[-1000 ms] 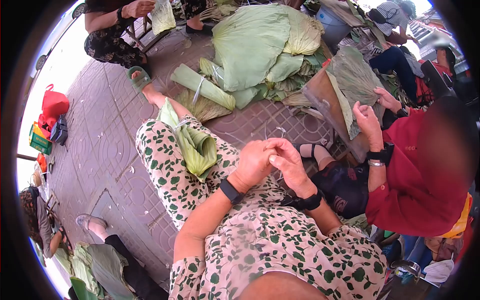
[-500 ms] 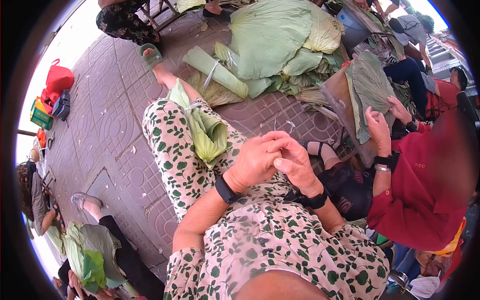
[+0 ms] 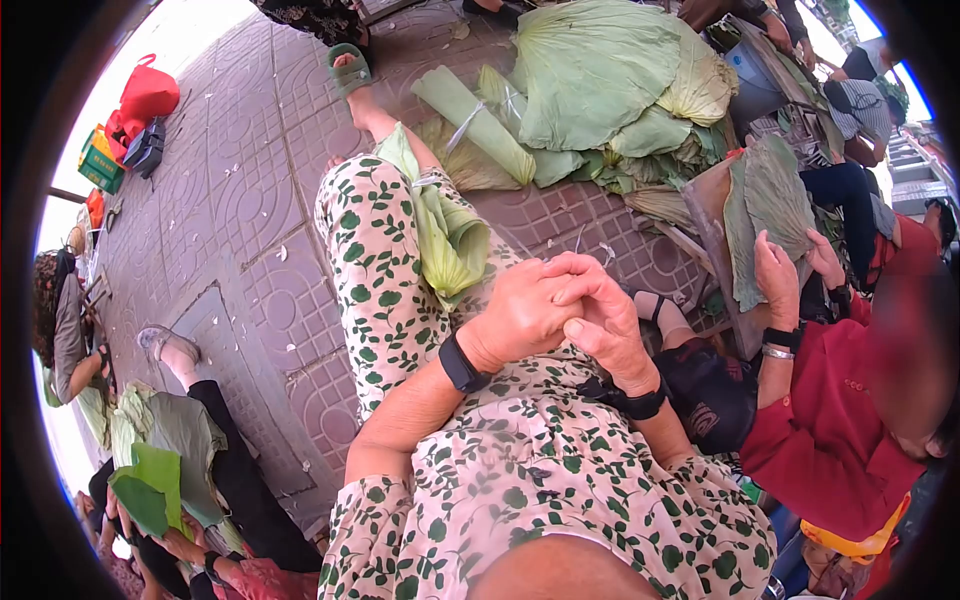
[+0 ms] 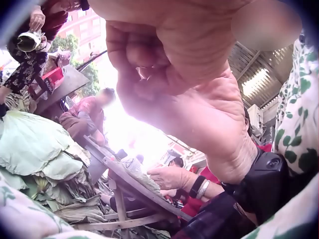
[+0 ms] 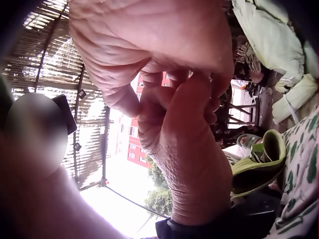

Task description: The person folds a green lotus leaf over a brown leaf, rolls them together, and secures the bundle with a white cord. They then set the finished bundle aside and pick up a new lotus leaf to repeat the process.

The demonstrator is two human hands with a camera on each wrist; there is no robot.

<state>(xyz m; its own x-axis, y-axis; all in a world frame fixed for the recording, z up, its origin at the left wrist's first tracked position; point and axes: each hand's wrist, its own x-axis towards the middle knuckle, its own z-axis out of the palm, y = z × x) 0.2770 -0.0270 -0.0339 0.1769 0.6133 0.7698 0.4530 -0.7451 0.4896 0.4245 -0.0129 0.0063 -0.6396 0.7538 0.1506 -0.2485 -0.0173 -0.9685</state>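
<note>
I have my left hand (image 3: 515, 315) and my right hand (image 3: 612, 325) brought together in front of my belly, fingers curled into one another, with my right thumb lying across the front. From the wrist views I cannot tell exactly how each finger crosses. A black watch (image 3: 463, 362) sits on my left wrist and a black band (image 3: 640, 402) on my right. The leaf bundle (image 3: 455, 245), tied with string near its far end, lies on my patterned lap, just beyond my left hand and apart from it; the right wrist view shows its near end rolled open. Past my knees, a tied roll (image 3: 470, 125) lies on the paving (image 3: 270, 150), beside a heap of big flat leaves (image 3: 595, 80). To my right, a person in red (image 3: 825, 385) holds a dull green leaf (image 3: 775, 190) against a board (image 3: 707, 200).
</note>
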